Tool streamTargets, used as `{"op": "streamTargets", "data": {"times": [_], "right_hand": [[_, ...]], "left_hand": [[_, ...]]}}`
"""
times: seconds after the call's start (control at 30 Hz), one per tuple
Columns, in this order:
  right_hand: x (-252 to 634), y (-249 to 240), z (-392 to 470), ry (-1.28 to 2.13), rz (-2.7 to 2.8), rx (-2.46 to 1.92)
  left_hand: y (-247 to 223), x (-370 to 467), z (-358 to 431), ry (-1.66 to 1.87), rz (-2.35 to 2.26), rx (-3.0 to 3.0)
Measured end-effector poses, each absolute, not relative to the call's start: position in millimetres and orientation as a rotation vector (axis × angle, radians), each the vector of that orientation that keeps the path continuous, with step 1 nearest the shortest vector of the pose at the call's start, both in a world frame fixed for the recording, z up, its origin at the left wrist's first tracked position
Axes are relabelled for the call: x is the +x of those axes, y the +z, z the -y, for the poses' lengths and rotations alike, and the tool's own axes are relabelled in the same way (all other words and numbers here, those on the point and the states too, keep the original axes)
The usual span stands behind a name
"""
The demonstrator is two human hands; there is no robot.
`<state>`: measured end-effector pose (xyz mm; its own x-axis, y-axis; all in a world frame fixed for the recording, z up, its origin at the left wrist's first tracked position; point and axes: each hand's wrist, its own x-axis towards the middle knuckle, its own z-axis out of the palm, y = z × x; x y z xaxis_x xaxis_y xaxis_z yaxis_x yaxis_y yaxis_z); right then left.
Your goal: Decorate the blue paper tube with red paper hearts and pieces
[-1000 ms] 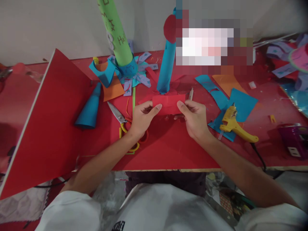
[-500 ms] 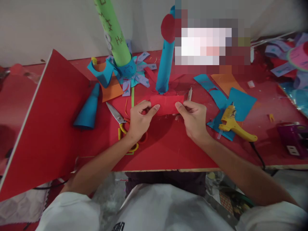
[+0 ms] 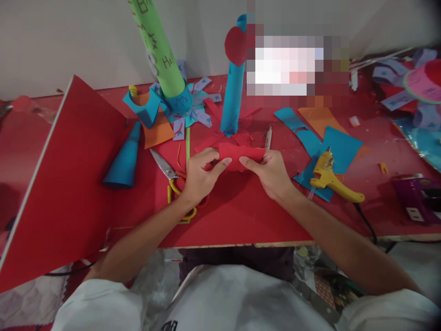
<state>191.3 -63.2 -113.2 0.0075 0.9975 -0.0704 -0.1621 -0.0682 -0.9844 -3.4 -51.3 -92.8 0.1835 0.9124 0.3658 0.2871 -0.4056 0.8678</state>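
Nearest the wearer, on the red tabletop point(image 3: 237, 220), metal scissors point(image 3: 162, 164) with yellow and red handles lie partly hidden below the left hand point(image 3: 201, 177). That hand and the right hand point(image 3: 275, 174) are clamped on a small rectangular piece of red paper point(image 3: 241, 151) between them, thumbs on its near face. The right thumb has just moved inward, so the grip seems to bear closer to the paper's middle. Rightward, a yellow plastic glue gun point(image 3: 325, 172) rests on blue paper scraps point(image 3: 344, 147). Beyond the held paper stands a blue paper tube point(image 3: 231, 99) bearing a red disc point(image 3: 235, 46); farther left leans a green lettered tube point(image 3: 160, 55).
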Motion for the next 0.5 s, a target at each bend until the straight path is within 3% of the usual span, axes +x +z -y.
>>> {"op": "streamTargets", "data": {"times": [0.27,0.5], "right_hand": [[191.8,-98.1,71.2,0.843,1.339,-1.336],[189.0,-96.8,75.8,0.852,1.329,-1.329]], "left_hand": [[-88.0,-1.2,56.9,1.222,-1.221,1.904],[-97.8,1.0,53.5,1.159,-1.059,1.55]]}}
